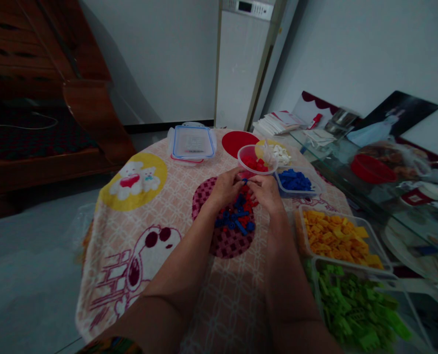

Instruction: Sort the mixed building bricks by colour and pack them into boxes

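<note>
My left hand (226, 187) and my right hand (265, 191) meet over the table, fingers closed around a small blue piece (245, 181) between them. Just beyond them stands a round tub (242, 153) with red pieces inside. Below the hands, a loose pile of blue pieces (243, 225) mixed with red ones lies on the dark red patch of the cloth. To the right of my right hand, a clear box holds blue pieces (295, 180).
Boxes of yellow pieces (338, 236) and green pieces (359, 305) line the right side. White pieces (280, 154) lie behind the tub. Lidded containers (192, 142) stand at the back left. A glass table (366, 196) with household items adjoins on the right.
</note>
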Action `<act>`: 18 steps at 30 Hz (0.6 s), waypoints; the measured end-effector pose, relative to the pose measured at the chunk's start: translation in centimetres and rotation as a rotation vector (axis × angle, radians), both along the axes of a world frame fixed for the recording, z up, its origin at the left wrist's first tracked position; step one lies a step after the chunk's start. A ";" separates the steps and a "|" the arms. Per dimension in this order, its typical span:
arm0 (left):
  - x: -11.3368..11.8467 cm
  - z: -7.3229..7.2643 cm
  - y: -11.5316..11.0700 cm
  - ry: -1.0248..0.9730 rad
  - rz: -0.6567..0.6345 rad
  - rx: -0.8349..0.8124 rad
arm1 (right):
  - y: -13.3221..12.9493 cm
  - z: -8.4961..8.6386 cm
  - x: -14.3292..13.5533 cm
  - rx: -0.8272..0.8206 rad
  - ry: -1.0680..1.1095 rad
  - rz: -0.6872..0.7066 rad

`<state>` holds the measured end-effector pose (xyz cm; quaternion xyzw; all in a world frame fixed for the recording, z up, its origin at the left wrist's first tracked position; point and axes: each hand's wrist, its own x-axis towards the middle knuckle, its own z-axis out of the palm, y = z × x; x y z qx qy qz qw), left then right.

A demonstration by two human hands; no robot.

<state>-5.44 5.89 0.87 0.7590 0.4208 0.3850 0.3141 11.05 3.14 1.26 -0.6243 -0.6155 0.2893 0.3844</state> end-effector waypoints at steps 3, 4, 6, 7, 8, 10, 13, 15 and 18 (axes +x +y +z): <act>0.1 0.0 -0.1 -0.029 -0.016 -0.002 | -0.3 0.5 -0.4 -0.028 0.042 -0.010; 0.1 0.1 -0.1 -0.034 -0.018 -0.004 | -0.4 0.6 -0.5 -0.037 0.055 -0.012; 0.1 0.1 -0.1 -0.036 -0.015 -0.005 | -0.5 0.9 -0.6 -0.051 0.076 -0.020; 0.0 0.1 -0.1 -0.030 -0.009 -0.007 | -0.6 1.1 -0.6 -0.058 0.086 -0.023; 0.0 0.2 -0.1 -0.018 -0.003 -0.011 | -0.6 1.2 -0.6 -0.064 0.097 -0.029; -0.3 0.2 0.0 0.021 0.015 -0.023 | -0.8 1.4 -0.4 -0.071 0.126 -0.051; -0.7 0.2 0.2 0.101 0.052 -0.024 | -0.9 1.6 0.2 -0.069 0.157 -0.111; -0.8 0.2 0.2 0.151 0.074 -0.020 | -0.9 1.5 0.9 -0.050 0.167 -0.159; -0.9 0.3 0.2 0.209 0.079 -0.025 | -0.8 1.1 2.4 -0.001 0.197 -0.253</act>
